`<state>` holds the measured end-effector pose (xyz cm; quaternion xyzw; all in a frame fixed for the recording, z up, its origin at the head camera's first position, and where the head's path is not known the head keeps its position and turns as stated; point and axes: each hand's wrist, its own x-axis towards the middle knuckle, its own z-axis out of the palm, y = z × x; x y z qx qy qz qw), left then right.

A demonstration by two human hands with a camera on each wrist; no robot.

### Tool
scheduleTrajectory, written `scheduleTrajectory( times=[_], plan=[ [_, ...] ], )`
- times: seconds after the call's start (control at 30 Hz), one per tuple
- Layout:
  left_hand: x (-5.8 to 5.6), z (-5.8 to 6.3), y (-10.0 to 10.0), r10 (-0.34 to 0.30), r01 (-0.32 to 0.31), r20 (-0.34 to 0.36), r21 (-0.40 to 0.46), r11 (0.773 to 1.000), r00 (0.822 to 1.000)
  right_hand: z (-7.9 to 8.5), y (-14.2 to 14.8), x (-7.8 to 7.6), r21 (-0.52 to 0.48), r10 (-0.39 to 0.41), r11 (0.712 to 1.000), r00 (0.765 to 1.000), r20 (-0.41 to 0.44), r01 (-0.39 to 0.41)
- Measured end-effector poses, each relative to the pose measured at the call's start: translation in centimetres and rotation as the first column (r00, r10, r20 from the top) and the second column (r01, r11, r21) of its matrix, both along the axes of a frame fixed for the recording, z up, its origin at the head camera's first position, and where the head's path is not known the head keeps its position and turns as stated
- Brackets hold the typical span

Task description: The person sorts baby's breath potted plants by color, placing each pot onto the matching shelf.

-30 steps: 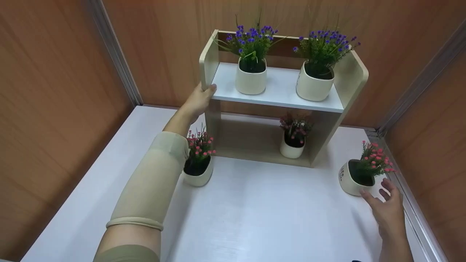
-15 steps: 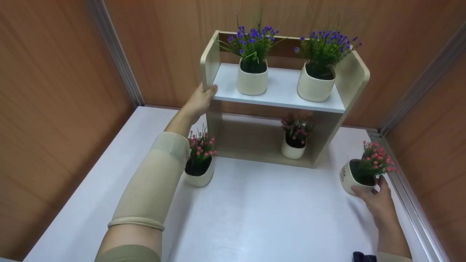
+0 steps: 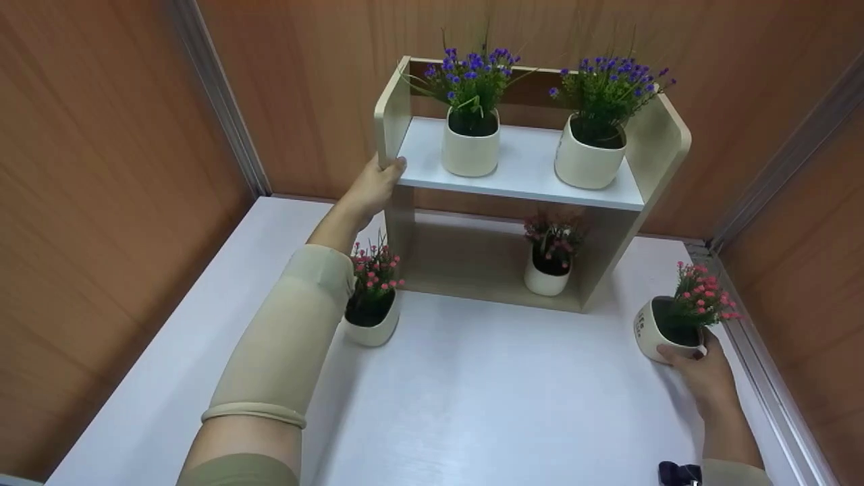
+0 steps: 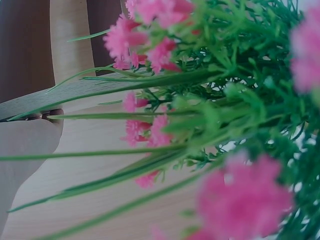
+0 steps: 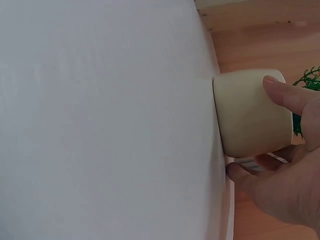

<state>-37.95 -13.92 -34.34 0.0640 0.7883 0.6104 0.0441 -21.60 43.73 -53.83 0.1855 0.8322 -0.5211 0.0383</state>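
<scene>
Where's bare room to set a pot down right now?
Widest: the white tabletop before the shelf, between the left pot and the right pot, which the right hand holds. Also the lower tier, left of its pink-flowered pot. Crowded: the shelf's left side, with the left hand gripping it and the left pot close by.

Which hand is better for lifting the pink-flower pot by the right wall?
Probably the right hand: it grips that pink-flower pot, while the left hand holds the shelf, well away.
</scene>
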Motion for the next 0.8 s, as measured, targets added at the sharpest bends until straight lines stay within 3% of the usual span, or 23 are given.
scheduleTrajectory(
  times=[0.33, 0.8],
  plan=[
    [0.0, 0.0, 0.0, -0.001, 0.001, -0.009, -0.01, 1.0, 1.0, 0.0, -0.6, 0.1, -0.011, -0.061, 0.998, 0.998, -0.012, 0.061],
    [-0.1, -0.1, -0.1, 0.004, -0.004, 0.001, -0.005, 1.0, 1.0, 1.4, -2.2, 0.9, -0.006, -0.102, 0.995, 0.995, -0.009, 0.102]
  ],
)
